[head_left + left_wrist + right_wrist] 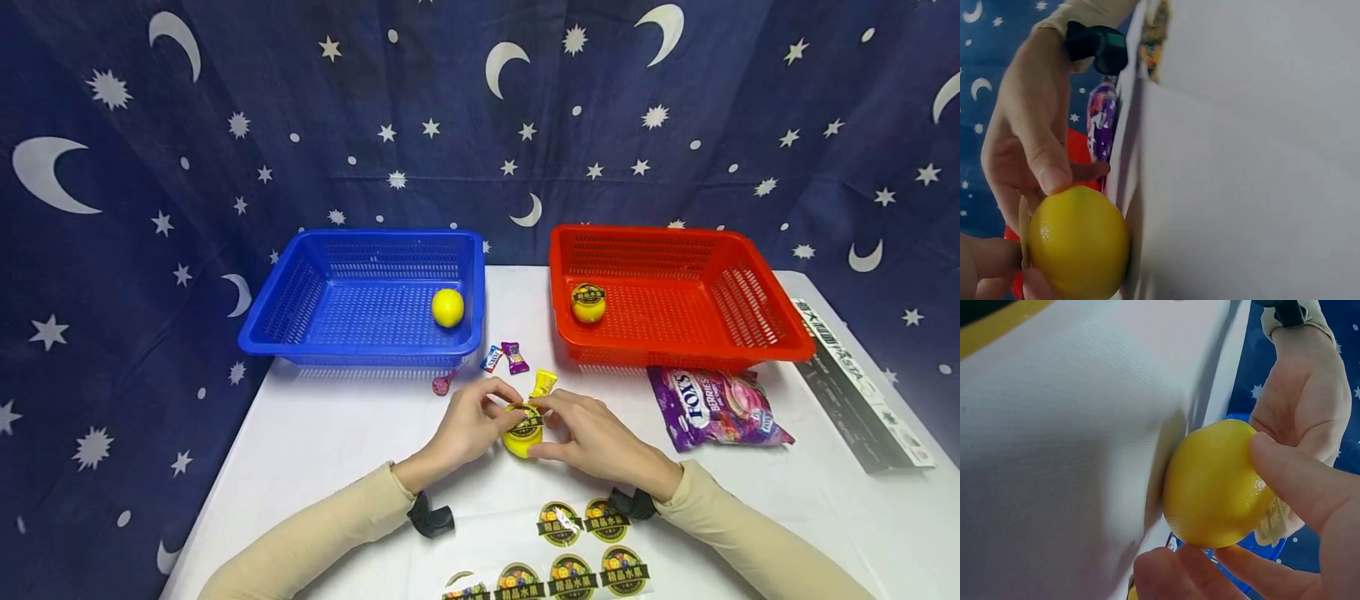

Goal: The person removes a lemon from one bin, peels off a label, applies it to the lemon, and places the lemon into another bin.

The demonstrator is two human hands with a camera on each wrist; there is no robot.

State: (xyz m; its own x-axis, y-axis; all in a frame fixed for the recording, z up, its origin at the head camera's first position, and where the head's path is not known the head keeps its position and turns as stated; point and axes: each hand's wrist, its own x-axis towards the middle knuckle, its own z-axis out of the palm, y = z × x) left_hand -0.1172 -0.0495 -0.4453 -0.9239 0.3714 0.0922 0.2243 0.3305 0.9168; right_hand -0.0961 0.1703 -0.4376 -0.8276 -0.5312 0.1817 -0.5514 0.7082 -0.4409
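A yellow lemon (519, 446) stands on the white table between both hands, a round black-and-gold sticker (525, 422) on its upper side. My right hand (592, 433) holds the lemon, thumb on the near side and fingers at the far side. With thumb and fingers, my left hand (472, 421) pinches the sticker at its left edge. Seen edge-on in the left wrist view, the sticker (1024, 231) stands up flat along the lemon (1079, 244). In the right wrist view the right thumb (1291, 475) presses the lemon's side (1216, 484).
A blue basket (360, 346) holds one bare lemon (447, 308); a red basket (675, 354) holds a stickered one (588, 310). Several wrapped candies (514, 357) lie beyond the hands. A purple candy bag (716, 408) and a pasta box (862, 392) lie right, a sticker sheet (585, 546) in front.
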